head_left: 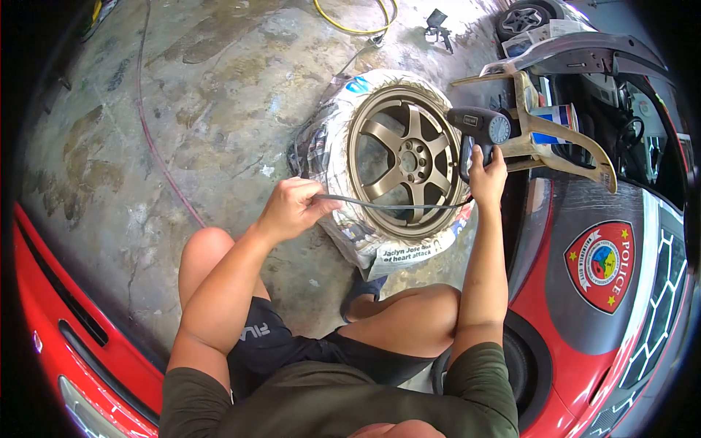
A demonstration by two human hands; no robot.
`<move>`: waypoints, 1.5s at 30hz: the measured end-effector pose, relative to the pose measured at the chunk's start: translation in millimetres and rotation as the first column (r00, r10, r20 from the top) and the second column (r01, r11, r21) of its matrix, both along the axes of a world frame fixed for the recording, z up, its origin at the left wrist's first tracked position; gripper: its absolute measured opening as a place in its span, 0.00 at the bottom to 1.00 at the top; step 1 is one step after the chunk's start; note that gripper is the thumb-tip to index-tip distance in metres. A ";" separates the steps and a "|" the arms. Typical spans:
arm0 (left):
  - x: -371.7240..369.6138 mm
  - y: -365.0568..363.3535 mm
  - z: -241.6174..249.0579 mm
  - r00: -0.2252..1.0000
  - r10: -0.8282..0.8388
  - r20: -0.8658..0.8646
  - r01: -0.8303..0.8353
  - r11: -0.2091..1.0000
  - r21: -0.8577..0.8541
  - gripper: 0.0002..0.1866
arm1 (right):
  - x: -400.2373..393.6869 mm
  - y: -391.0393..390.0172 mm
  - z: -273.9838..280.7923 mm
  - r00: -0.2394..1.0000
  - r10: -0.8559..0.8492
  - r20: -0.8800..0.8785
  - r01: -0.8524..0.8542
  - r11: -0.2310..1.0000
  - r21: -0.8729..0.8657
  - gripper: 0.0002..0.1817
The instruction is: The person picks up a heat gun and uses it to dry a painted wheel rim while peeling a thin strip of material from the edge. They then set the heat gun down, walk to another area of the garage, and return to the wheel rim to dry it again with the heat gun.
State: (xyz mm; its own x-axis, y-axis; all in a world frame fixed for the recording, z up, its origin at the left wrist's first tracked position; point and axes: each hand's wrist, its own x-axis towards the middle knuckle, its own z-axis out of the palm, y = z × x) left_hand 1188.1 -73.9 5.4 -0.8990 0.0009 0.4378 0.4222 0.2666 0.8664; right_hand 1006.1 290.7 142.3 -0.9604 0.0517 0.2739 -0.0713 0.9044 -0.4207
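Note:
My right hand [486, 174] is wrapped around the handle of a black heat gun [475, 120], whose front end points left over the rim of the wheel. A dark power cord [398, 206] runs from the gun across the wheel to my left hand [293, 207], closed on it. Below the gun lies a bronze six-spoke wheel [412, 160], face up on the floor. Newspaper [332, 150] covers its tire all around. The cord beyond my left hand is partly hidden.
A tan chair [544, 157] with a can [553, 124] on it stands at right beside a red and grey police car [558, 350]. Another red car [87, 336] is at left. A spray gun [438, 31], yellow hose [350, 30] and reddish hose [150, 139] lie on the concrete.

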 end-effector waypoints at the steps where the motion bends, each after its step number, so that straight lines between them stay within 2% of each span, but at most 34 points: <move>1: 1.3 -1.6 2.8 1.000 0.001 0.025 -0.001 1.000 0.013 0.22 | -1.6 -1.3 -1.3 0.998 0.044 -0.044 -0.044 0.999 -0.003 0.24; 4: 2.1 -3.0 2.7 0.997 0.009 0.077 -0.014 0.998 0.068 0.25 | -3.7 -7.8 -6.0 0.970 0.174 -0.173 -0.176 0.984 -0.001 0.17; 7: 1.8 -2.7 -2.3 0.998 0.004 0.056 -0.009 0.996 0.090 0.27 | 3.5 -21.1 1.6 0.975 0.198 -0.099 -0.211 0.966 -0.150 0.16; 10: 1.6 -3.9 -8.5 0.999 -0.012 0.032 0.008 0.994 0.108 0.27 | 14.4 -34.0 14.9 0.971 0.228 0.067 -0.186 0.905 -0.383 0.16; 11: 1.8 -4.1 -9.5 0.999 -0.018 0.029 0.015 0.993 0.117 0.28 | 15.0 -33.4 13.0 0.963 0.266 0.052 -0.222 0.884 -0.411 0.13; 14: 2.7 -5.0 -9.4 0.998 -0.007 0.060 -0.001 0.992 0.126 0.34 | 24.4 -42.4 20.7 0.939 0.319 0.127 -0.228 0.855 -0.466 0.13; 18: 3.1 -3.6 -10.0 0.998 -0.012 0.062 0.004 0.992 0.127 0.35 | 31.4 -52.2 22.5 0.932 0.333 0.141 -0.262 0.890 -0.373 0.12; 19: 2.7 -3.8 -11.3 0.998 -0.015 0.062 0.008 0.993 0.122 0.35 | 30.0 -52.7 17.1 0.941 0.334 0.050 -0.308 0.911 -0.274 0.12; 22: 2.2 -5.7 -11.4 0.997 -0.014 0.070 0.005 0.991 0.133 0.35 | 32.2 -54.3 26.6 0.946 0.307 0.103 -0.264 0.916 -0.303 0.11; 24: 2.8 -5.4 -10.5 0.997 -0.011 0.081 -0.002 0.988 0.155 0.35 | 38.3 -49.5 43.7 0.894 0.374 0.248 -0.253 0.876 -0.411 0.09; 26: 3.3 -3.9 -9.4 0.996 -0.014 0.091 -0.003 0.983 0.182 0.35 | 51.7 -46.8 53.3 0.872 0.397 0.287 -0.280 0.884 -0.374 0.09; 28: 2.1 -2.3 -9.2 0.997 -0.028 0.077 0.016 0.989 0.149 0.34 | 65.5 -59.1 54.1 0.928 0.345 0.143 -0.328 0.936 -0.130 0.10; 29: 1.3 -1.3 -9.1 0.997 -0.038 0.070 0.028 0.991 0.132 0.33 | 66.9 -57.8 54.8 0.946 0.291 0.144 -0.293 0.956 -0.013 0.12; 32: 1.2 0.6 3.8 0.997 -0.041 0.062 0.035 0.995 0.091 0.28 | 70.3 -49.6 69.4 0.917 0.294 0.270 -0.256 0.952 -0.170 0.16; 33: 0.9 0.8 0.4 0.997 -0.058 0.045 0.055 0.996 0.068 0.28 | 77.7 -52.3 73.7 0.907 0.332 0.259 -0.252 0.921 -0.297 0.16; 34: -1.8 0.1 -6.1 0.998 -0.070 0.011 0.069 0.997 0.034 0.29 | 82.0 -50.8 75.2 0.916 0.298 0.267 -0.229 0.938 -0.261 0.18; 35: -5.1 -2.1 -12.1 0.993 -0.120 0.010 0.120 0.993 -0.021 0.32 | 85.0 -47.8 76.3 0.925 0.290 0.244 -0.261 0.955 -0.143 0.19; 36: -7.7 -1.6 -15.3 0.980 -0.197 0.031 0.197 0.980 -0.007 0.35 | 89.0 -45.5 78.4 0.936 0.277 0.218 -0.279 0.960 -0.021 0.20; 37: -8.2 1.0 -23.5 0.959 -0.270 0.080 0.270 0.963 0.019 0.37 | 95.0 -47.7 82.5 0.943 0.295 0.155 -0.295 0.955 -0.019 0.15; 38: -8.0 -1.0 -28.7 0.924 -0.329 0.194 0.344 0.938 -0.049 0.35 | 101.0 -49.2 86.0 0.946 0.310 0.097 -0.310 0.951 -0.014 0.11; 40: -5.0 5.5 -22.5 0.867 -0.295 0.401 0.372 0.919 -0.129 0.30 | 111.3 -44.0 92.3 0.944 0.302 0.131 -0.273 0.941 -0.200 0.11; 42: -6.4 7.0 -16.9 0.792 -0.320 0.519 0.464 0.869 -0.171 0.29 | 129.9 -47.4 115.0 0.935 0.267 0.234 -0.219 0.953 -0.212 0.18; 45: -11.0 11.2 -34.9 0.782 -0.371 0.500 0.532 0.816 -0.226 0.28 | 162.2 -55.9 144.9 0.931 0.187 0.315 -0.202 0.979 0.016 0.16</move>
State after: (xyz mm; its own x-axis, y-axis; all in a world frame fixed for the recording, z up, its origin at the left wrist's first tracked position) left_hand 1177.1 -62.7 -29.5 -0.8448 0.5285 -0.0834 0.1915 0.4443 0.8752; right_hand 1168.4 234.8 287.2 -0.9877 -0.1504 -0.0415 -0.1208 0.9054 -0.4071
